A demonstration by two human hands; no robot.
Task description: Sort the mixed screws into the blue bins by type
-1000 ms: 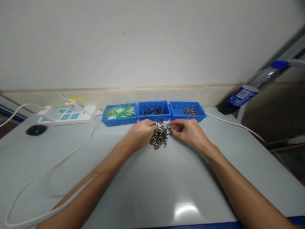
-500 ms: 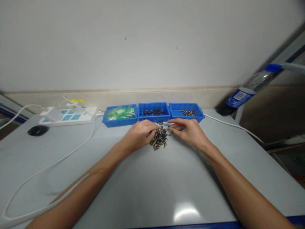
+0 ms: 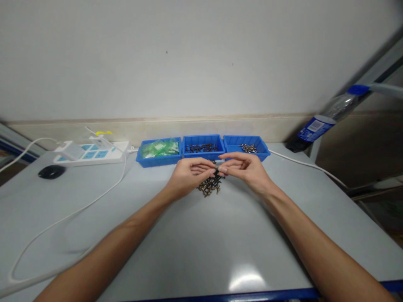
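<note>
A pile of small screws (image 3: 208,186), some dark and some brassy, lies on the grey table. Over its far part, the fingertips of my two hands meet. My left hand (image 3: 190,174) comes in from the left, thumb and forefinger pinched together; what is between them is too small to make out. From the right, my right hand (image 3: 245,167) pinches a small dark screw (image 3: 217,169), mostly hidden by the fingertips. Just behind stand three blue bins: the left bin (image 3: 160,160) with green plastic packets, the middle bin (image 3: 204,137) with dark screws, the right bin (image 3: 231,147) with shinier screws.
A white power strip (image 3: 121,157) with plugged-in chargers sits at the back left, near a black computer mouse (image 3: 52,172). Its white cable (image 3: 85,206) loops across the left of the table. A blue-labelled bottle (image 3: 315,128) leans at the back right, by another white cable (image 3: 302,161).
My left hand has lifted off the pile and moved right to meet my right hand's fingertips. My right hand has shifted slightly left and up.
</note>
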